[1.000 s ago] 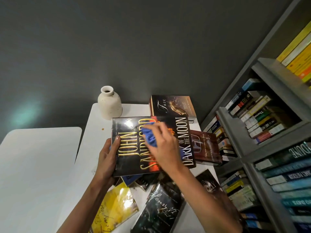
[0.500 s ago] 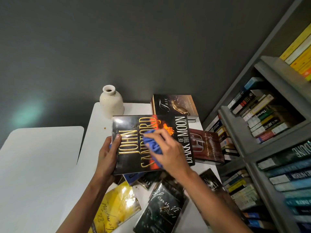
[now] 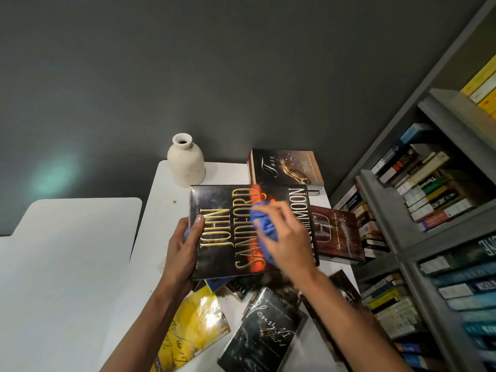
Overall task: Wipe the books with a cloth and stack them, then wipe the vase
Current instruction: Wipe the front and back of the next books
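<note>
Some book [image 3: 214,237] lettering behind right hand [image 3: 285,237]

Bunched blue cloth [image 3: 264,227] on glossy dark book [image 3: 222,237], cream vase [image 3: 186,163] upright beyond.

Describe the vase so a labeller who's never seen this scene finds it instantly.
Start at the white table strewn with books, against the dark grey wall and left of the bookshelf. At its far edge, left of the Fuse book, the vase stands upright. Unlike the flat books around it, it is cream, speckled and bottle-shaped, with a narrow open neck.
</note>
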A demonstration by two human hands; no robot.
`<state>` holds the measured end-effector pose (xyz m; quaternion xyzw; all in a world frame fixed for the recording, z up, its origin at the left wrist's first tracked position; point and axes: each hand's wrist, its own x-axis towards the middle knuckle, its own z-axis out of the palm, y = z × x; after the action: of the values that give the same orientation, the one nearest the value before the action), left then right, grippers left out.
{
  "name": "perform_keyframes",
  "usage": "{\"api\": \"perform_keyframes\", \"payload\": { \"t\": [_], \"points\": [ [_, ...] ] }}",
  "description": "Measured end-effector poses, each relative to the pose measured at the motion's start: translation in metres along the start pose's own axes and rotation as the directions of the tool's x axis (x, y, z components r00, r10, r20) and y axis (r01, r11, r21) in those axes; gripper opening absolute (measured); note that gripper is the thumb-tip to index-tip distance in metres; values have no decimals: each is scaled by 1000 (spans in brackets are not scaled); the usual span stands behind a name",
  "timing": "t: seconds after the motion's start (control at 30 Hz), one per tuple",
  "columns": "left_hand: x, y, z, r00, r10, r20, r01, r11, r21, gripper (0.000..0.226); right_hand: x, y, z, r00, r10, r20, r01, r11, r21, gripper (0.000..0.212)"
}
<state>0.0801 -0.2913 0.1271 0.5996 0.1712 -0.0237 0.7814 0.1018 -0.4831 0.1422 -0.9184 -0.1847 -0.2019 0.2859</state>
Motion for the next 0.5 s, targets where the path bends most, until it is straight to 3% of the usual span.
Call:
{"api": "perform_keyframes", "payload": {
  "t": [0.13,0.33,0.5],
  "points": [
    [0,-1,2,1000,-3,23,3,1000,3,30,31,9,2,974,182,-132,-180,983,26,36],
    [1,3,4,1000,5,16,-5,1000,-6,28,32,-37,27,996,-70,51,69,997,32,48],
    [3,-3,-6,1000,-1,11,0,998,64,25,39,5,8,976,203,-81,-197,977,79,38]
  ]
}}
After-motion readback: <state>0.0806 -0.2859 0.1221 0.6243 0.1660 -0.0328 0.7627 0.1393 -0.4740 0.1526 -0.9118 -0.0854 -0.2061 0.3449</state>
